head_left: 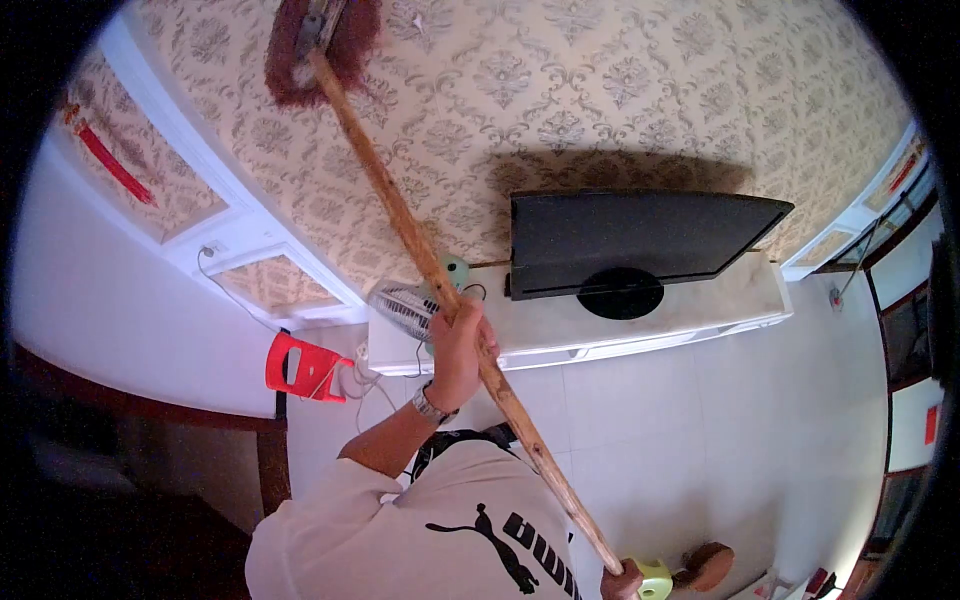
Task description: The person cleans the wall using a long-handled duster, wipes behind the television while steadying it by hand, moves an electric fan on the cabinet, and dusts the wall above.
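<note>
A long wooden-handled broom (pixel 390 195) runs diagonally across the view. Its reddish-brown bristled head (pixel 290 55) is up against the patterned wallpaper at the top left. My left hand (pixel 462 350), with a metal watch on the wrist, is wrapped around the middle of the pole. Lower down, at the bottom edge of the view, my right hand (pixel 622 580) is closed on the pole's lower end. The right arm is out of sight.
A black television (pixel 640 240) stands on a low white cabinet (pixel 740 300), with a fan (pixel 403 308) near the pole. A red plastic stool (pixel 308 368) and loose cables lie left. Near my right hand are a yellow-green object (pixel 655 578) and a brown rounded object (pixel 708 568).
</note>
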Tool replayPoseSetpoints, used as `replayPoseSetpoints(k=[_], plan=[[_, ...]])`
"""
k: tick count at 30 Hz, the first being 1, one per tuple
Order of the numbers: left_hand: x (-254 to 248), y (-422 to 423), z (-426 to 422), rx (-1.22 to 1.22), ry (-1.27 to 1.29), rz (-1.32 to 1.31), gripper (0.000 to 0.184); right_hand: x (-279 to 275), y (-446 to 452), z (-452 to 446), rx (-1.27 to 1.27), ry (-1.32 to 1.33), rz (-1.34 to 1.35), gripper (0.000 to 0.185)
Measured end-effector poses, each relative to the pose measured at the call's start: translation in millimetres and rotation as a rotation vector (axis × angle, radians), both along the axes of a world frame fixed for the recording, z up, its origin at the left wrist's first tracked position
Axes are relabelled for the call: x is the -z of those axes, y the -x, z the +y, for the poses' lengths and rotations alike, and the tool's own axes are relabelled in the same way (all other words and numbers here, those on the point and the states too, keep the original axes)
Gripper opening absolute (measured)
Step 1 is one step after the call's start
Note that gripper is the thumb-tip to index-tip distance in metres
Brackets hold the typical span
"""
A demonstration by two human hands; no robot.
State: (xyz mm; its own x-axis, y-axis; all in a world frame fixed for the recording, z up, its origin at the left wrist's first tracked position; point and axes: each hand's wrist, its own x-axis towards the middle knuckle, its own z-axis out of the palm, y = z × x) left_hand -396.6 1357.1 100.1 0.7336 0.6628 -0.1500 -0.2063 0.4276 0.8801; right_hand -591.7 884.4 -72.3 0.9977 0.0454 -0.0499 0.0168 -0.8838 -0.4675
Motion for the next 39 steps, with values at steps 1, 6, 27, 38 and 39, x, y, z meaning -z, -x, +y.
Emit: replayPoseSetpoints(k=[1,6,27,38,39], plan=[[3,2,-3,0.006,-0.003,-0.002,0.03,-9,-2,-1,-0.005,0.006,0.031,0.018],[32,-2,-14,-0.059,-0.036,0.115,0.032,-29,1,-15,0.036,0.07,0.272,0.029],[25,-16,-71,0.306,-0.136,0.172,0.039,60,66,-68,0.056,0.077,0.005,0.034],[-58,-64,-119,0.652,-0.572,-0.136,0.035,121,108,-40,0.386,-0.243,0.052,0.036],[-72,-70,-117,0.617,-0.62,-0.198,0.034,119,99,-31,0.417,-0.193,0.033,0.032]])
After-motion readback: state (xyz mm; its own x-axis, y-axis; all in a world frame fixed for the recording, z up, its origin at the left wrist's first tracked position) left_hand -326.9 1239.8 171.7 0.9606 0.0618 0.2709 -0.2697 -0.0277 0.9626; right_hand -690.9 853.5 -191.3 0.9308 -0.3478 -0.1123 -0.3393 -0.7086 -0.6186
